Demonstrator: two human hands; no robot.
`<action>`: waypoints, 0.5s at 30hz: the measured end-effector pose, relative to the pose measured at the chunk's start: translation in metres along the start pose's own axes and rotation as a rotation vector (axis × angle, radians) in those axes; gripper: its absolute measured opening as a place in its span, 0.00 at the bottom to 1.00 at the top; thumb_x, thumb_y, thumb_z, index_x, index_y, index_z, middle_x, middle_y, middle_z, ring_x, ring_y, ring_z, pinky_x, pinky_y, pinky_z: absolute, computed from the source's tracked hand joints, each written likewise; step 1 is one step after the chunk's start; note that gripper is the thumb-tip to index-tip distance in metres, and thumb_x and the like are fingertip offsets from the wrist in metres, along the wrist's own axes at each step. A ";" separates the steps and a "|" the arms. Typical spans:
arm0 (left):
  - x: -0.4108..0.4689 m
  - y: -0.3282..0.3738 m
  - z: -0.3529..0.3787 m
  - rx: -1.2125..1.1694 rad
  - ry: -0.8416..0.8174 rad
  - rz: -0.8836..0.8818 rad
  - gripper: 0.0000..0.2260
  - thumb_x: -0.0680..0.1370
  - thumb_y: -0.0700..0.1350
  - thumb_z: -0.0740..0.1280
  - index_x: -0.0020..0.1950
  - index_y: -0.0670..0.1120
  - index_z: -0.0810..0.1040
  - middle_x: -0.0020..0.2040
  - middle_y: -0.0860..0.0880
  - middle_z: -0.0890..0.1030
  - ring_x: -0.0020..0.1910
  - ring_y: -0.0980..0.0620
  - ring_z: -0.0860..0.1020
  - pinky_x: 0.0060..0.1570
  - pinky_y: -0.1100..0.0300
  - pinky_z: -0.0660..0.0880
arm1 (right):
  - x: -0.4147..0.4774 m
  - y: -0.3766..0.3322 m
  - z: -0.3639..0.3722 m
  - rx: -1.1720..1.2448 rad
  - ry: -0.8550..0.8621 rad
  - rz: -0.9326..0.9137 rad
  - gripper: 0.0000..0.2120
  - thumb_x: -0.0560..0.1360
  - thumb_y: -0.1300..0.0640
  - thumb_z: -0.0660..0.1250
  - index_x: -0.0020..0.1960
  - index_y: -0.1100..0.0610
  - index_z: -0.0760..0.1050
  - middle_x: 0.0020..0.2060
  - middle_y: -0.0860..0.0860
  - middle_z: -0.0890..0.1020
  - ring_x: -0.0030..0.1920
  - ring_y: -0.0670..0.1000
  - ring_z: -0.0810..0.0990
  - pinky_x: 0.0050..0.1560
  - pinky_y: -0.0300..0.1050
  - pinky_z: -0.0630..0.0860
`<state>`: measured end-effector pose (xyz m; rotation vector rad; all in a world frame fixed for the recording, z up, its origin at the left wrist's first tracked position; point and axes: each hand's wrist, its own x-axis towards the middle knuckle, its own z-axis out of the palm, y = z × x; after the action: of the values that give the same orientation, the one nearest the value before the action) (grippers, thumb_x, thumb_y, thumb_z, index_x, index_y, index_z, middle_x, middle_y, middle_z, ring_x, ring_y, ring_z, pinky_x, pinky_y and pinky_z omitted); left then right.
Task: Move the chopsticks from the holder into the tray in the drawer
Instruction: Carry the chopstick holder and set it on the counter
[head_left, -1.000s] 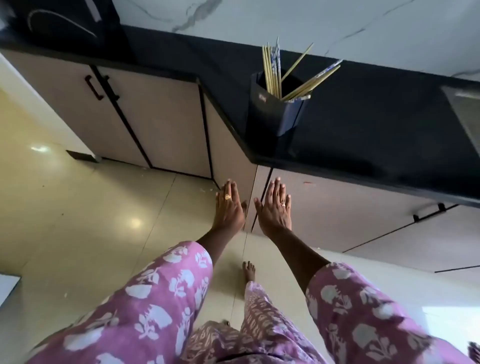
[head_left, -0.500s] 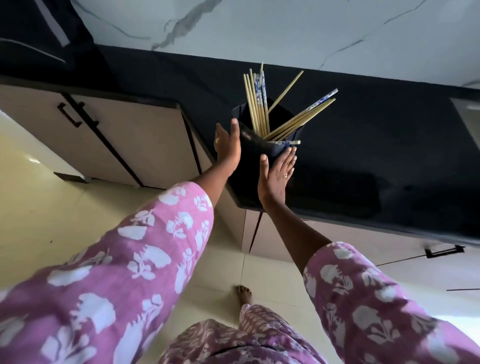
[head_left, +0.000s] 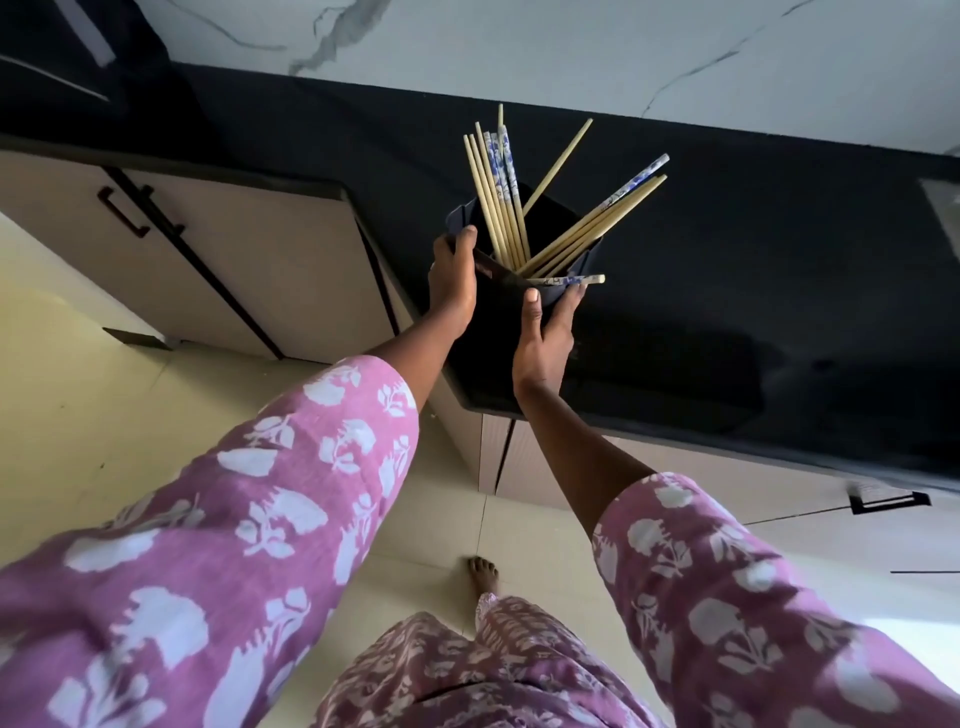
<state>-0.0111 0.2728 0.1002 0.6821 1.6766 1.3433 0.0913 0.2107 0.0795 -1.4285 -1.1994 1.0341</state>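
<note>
- Both hands closed onto the dark navy plastic holder (head_left: 498, 322) since half a second ago: left hand (head_left: 452, 291) fingers (head_left: 465, 236) hooked over its left rim, right hand (head_left: 545, 338) thumb on the front, other fingers wrapped round the right side.
- Holder sits upper centre of frame, on the black stone counter (head_left: 727, 260), right at its front corner.
- Risk: any tilt on lifting and the loose bamboo and blue-white patterned chopsticks (head_left: 584, 228) could spill. One lying flat across the near rim likely goes first.
- Risk: beige cabinet fronts (head_left: 260, 249) below look closed, and no hand is free.
- Chopsticks: slim, light-looking, leaning in two bundles, left and right.
</note>
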 end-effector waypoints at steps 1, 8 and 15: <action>-0.006 -0.004 -0.002 -0.001 0.023 0.004 0.14 0.78 0.55 0.58 0.57 0.48 0.71 0.44 0.53 0.74 0.46 0.51 0.74 0.46 0.55 0.69 | -0.007 -0.002 -0.001 0.017 0.009 0.010 0.42 0.72 0.32 0.51 0.77 0.53 0.43 0.77 0.54 0.54 0.76 0.55 0.56 0.76 0.56 0.56; -0.061 -0.018 -0.023 -0.023 0.189 0.091 0.13 0.79 0.47 0.57 0.60 0.42 0.70 0.43 0.49 0.74 0.48 0.43 0.74 0.47 0.53 0.69 | -0.054 0.001 -0.011 0.078 0.031 -0.009 0.45 0.69 0.28 0.52 0.76 0.56 0.52 0.72 0.58 0.67 0.72 0.57 0.65 0.72 0.58 0.63; -0.141 -0.041 -0.053 -0.018 0.231 0.135 0.14 0.80 0.44 0.56 0.63 0.39 0.69 0.45 0.47 0.74 0.37 0.50 0.72 0.34 0.62 0.68 | -0.121 0.008 -0.023 0.125 0.095 0.006 0.33 0.74 0.41 0.52 0.73 0.59 0.61 0.64 0.59 0.75 0.64 0.54 0.72 0.65 0.47 0.67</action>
<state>0.0141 0.1189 0.1040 0.6600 1.8229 1.5812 0.0966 0.0873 0.0785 -1.3685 -1.0447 1.0160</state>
